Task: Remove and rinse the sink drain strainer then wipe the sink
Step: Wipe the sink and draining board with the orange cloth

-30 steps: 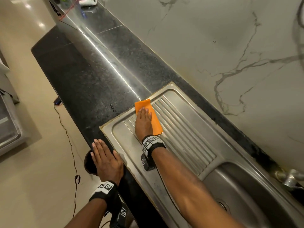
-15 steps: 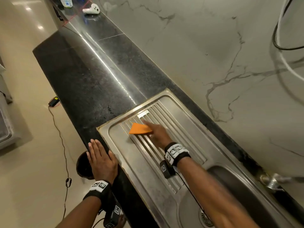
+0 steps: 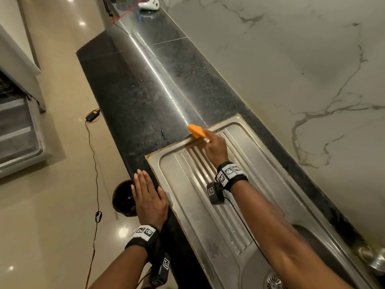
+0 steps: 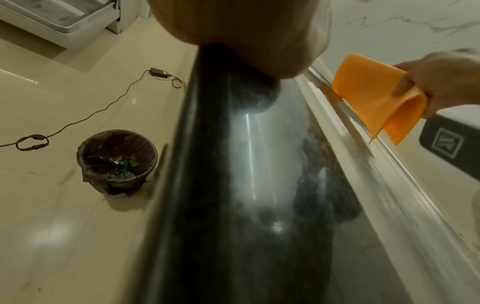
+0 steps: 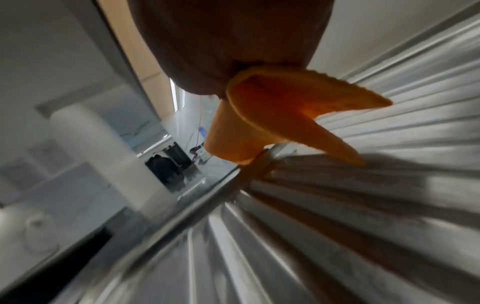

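An orange cloth [image 3: 195, 131] hangs folded from my right hand [image 3: 214, 148], which pinches it just above the far left end of the steel drainboard [image 3: 193, 205]. The left wrist view shows the cloth [image 4: 374, 98] curled between thumb and fingers, lifted off the metal; the right wrist view shows the cloth [image 5: 280, 121] over the ribs. My left hand [image 3: 149, 199] lies flat, fingers straight, on the black counter's front edge beside the drainboard. The drain strainer [image 3: 274, 280] sits in the sink bowl at the bottom, partly behind my right forearm.
Black granite counter [image 3: 135, 90] runs away to the left, with a white object [image 3: 149, 4] at its far end. A lined waste bin [image 4: 116, 161] stands on the floor below my left hand, a cable [image 3: 94, 163] and power adapter near it. Marble wall behind; tap [image 3: 373, 257] at the right.
My right hand has swept the cloth along the drainboard ribs to the far left rim and lifted it, now pinched and folded instead of pressed flat. The left hand has stayed put.
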`<state>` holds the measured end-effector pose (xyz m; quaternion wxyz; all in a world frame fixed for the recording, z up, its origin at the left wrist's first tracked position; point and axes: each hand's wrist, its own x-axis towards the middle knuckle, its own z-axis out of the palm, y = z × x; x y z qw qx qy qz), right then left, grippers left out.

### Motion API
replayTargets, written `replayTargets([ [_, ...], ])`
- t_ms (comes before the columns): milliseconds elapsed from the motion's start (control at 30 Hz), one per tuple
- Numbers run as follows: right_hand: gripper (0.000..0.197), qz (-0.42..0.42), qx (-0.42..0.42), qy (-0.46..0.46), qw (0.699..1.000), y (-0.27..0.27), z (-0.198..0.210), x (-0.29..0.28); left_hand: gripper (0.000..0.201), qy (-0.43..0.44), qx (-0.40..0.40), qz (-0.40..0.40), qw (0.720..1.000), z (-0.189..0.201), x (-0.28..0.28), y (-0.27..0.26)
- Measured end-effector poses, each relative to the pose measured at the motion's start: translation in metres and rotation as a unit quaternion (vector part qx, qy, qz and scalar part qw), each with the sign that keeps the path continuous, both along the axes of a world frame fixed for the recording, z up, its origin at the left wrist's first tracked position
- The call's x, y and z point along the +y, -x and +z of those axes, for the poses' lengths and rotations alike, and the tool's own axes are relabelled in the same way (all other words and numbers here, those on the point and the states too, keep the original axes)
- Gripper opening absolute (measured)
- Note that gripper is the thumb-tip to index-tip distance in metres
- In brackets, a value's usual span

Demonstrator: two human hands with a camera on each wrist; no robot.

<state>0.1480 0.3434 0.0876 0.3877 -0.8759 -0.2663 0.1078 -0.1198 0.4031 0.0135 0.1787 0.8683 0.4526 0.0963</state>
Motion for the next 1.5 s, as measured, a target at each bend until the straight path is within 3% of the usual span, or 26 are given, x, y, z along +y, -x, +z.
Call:
replayTargets([
  [133,0.062,0.167,-0.063,0.112,0.978,0.017,-0.024,0.003,0.073,0.003,-0.001,0.005,1.0,0.001,0.001,-0.001],
  [267,0.078,0.24,-0.161,0.119,0.95,0.014,-0.036,0.005,0.073,0.007,-0.002,0.007,1.0,0.001,0.001,-0.001],
  [400,0.107,0.284,-0.117,0.179,0.935,0.028,-0.038,0.005,0.072,0.005,-0.005,0.007,1.0,0.0,0.0,0.0],
  [600,0.093,0.342,-0.091,0.211,0.911,0.037,-0.034,-0.017,0.072,-0.001,-0.005,0.01,1.0,0.0,0.001,-0.001],
  [1000,0.092,0.318,-0.126,0.213,0.915,0.096,-0.046,-0.103,0.073,0.017,0.0,0.005,1.0,0.001,0.001,0.001],
  [1333,0.1,0.284,-0.134,0.264,0.912,0.159,-0.043,-0.212,0.073,0.017,-0.015,-0.001,1.0,0.0,0.002,0.001],
  [1500,0.099,0.263,-0.121,0.251,0.924,0.188,-0.045,-0.269,0.073,0.012,-0.018,-0.007,1.0,0.0,0.002,0.002],
])
